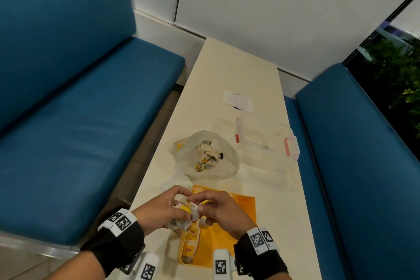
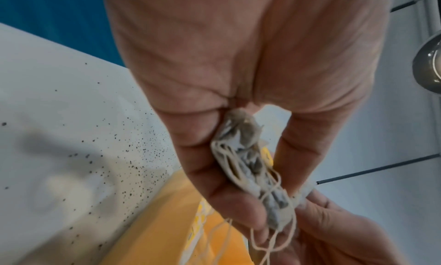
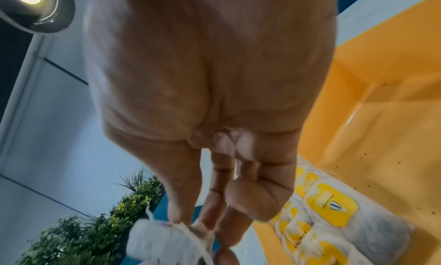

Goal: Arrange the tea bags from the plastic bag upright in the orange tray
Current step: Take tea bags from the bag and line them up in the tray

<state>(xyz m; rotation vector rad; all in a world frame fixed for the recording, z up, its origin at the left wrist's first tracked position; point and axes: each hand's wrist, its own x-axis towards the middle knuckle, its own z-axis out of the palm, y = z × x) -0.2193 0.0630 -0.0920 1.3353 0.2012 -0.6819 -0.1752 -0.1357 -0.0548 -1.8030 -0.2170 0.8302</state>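
Both hands meet above the near-left corner of the orange tray (image 1: 243,218), wrists angled inward, each wearing a black strap with checkered markers.

Left hand (image 1: 159,209): fingers curled, clutching a bunch of tea bags (image 1: 181,223) against the palm. The left wrist view shows this bunch (image 2: 250,173) edge-on: several flattened bags pressed between thumb and fingers, pale strings looping loose below.

Right hand (image 1: 223,210): thumb and forefinger pinch one tea bag (image 1: 195,209) at the top of the bunch, other fingers bent. The right wrist view shows the fingers running down to a pale bag with a string (image 3: 164,237); the grip point itself is blurred there.

Tray: a row of tea bags (image 1: 192,243) lines its left wall. Only the right wrist view gives detail: the row (image 3: 334,222) stands on edge with yellow tags up, dark specks on the bare tray floor (image 3: 381,137). The rest of the tray holds nothing visible.

The left wrist view alone shows dark crumbs scattered on the table (image 2: 59,118) left of the tray (image 2: 167,222).

Beyond the tray, the plastic bag (image 1: 205,154) lies open, with a heap of loose tea bags inside. Beyond and right of the tray sits a clear box with pink clips (image 1: 266,138); its contents are unclear.
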